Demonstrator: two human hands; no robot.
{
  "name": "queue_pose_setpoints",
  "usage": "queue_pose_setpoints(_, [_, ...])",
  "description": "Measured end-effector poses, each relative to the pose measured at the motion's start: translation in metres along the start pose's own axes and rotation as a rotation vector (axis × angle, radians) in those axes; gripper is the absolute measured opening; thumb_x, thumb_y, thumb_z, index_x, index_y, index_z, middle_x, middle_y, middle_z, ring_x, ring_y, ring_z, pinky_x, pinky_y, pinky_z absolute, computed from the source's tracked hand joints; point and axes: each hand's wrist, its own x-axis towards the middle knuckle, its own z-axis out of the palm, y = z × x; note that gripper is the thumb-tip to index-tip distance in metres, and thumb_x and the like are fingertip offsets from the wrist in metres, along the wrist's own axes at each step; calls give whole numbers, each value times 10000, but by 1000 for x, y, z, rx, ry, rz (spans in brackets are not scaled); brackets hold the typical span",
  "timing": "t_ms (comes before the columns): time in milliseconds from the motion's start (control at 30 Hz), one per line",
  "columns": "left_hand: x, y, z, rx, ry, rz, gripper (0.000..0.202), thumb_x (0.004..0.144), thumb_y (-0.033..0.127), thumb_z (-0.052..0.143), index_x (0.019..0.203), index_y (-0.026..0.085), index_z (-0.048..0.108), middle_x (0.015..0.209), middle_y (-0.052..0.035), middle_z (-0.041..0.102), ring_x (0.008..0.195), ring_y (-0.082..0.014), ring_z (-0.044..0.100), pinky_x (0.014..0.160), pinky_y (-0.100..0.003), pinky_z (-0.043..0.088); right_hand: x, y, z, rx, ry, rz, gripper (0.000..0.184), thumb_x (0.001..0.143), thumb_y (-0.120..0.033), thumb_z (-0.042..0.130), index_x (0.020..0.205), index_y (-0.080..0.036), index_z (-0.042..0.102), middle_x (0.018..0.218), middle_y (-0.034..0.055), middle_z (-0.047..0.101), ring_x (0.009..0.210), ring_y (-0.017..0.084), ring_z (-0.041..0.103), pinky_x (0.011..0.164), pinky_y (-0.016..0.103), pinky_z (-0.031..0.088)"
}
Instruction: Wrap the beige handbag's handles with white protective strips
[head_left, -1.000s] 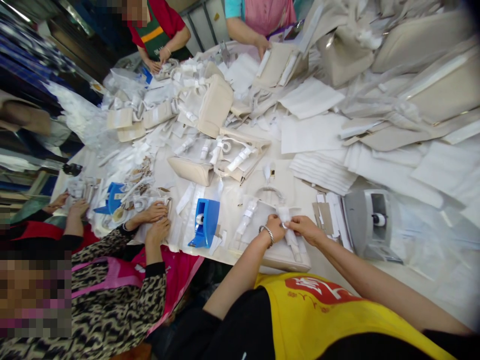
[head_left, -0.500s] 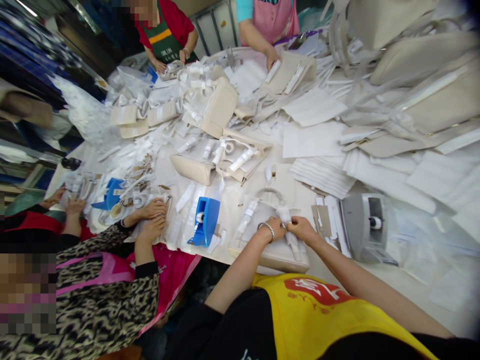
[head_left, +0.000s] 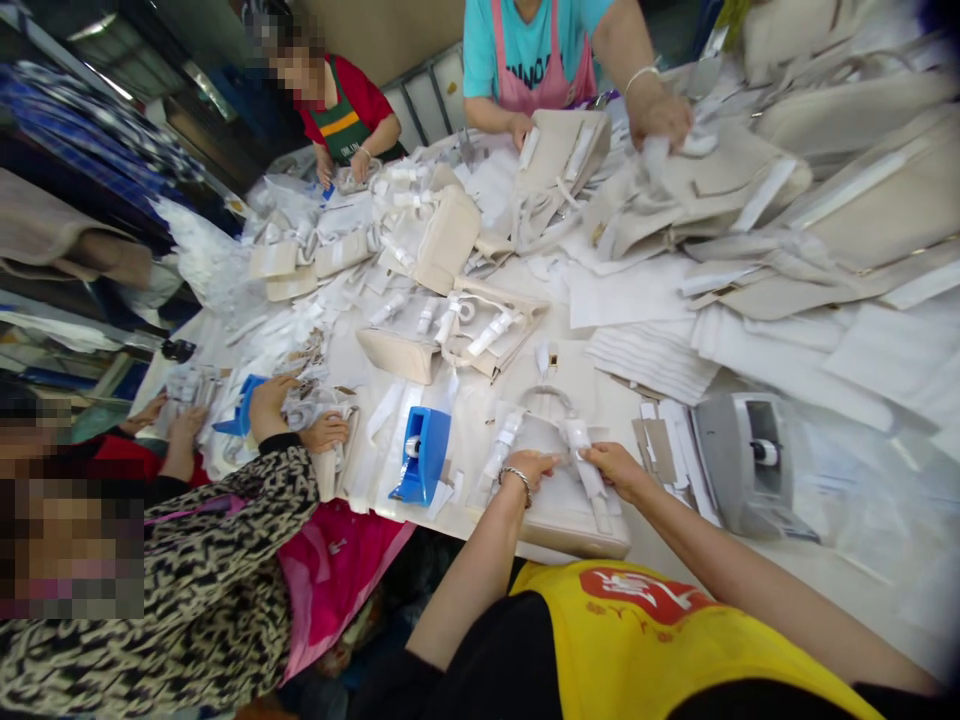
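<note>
Just right of the blue tape dispenser (head_left: 421, 458), our left hand (head_left: 529, 470) lies open on a cream handbag (head_left: 577, 535), while our right hand (head_left: 611, 468) pinches one white-wrapped strap (head_left: 589, 472); a second wrapped strap (head_left: 502, 445) already lies finished beside it.

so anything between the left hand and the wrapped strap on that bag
Nothing visible: the left hand rests on the bag just beside the wrapped strap, with no object in the small gap.

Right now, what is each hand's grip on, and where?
Right hand pinches the white-wrapped strap of the beige handbag near its upper end; left hand lies on the bag, holding nothing that I can see.
</note>
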Motion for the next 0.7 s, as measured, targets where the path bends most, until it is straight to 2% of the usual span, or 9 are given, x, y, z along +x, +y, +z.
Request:
queue_pose_setpoints(67, [-6,2,3,135,30,105,236,655,368,538,626,139,590,446,32,474,356,-53,281,379,-202,218,0,0,0,-4,-2,-3,297,566,-443,545,550,-181,406,393,-89,283,355,48,215,368,215,140])
queue_pose_setpoints(167, [-18,9,11,276,143,255,222,649,318,536,496,160,572,429,19,481,432,-84,386,449,-208,287,0,0,2,-63,11,-45,313,565,-444,546,531,-188,369,401,-91,265,369,51,229,375,213,147])
queue_pose_setpoints(333, [-33,24,22,479,245,341,268,696,341,475,527,175,600,515,-29,574,587,-147,517,578,-245,372,-2,-7,2,-370,76,-251,332,616,-457,478,475,-179,361,423,-68,270,428,67,254,407,224,165])
queue_pose_setpoints(567, [-38,50,29,966,158,372,315,745,325,419,710,107,644,793,-189,625,805,-273,559,729,-360,406,4,-7,-1,-750,117,-417,296,652,-363,434,434,-169,389,423,-39,345,462,88,308,450,239,181])
queue_pose_setpoints(700, [-35,58,34,1104,95,365,301,734,249,416,808,51,631,881,-243,598,869,-315,549,758,-400,411,6,-4,-2,-892,128,-436,264,687,-299,406,460,-167,432,459,0,463,486,109,372,469,244,205])
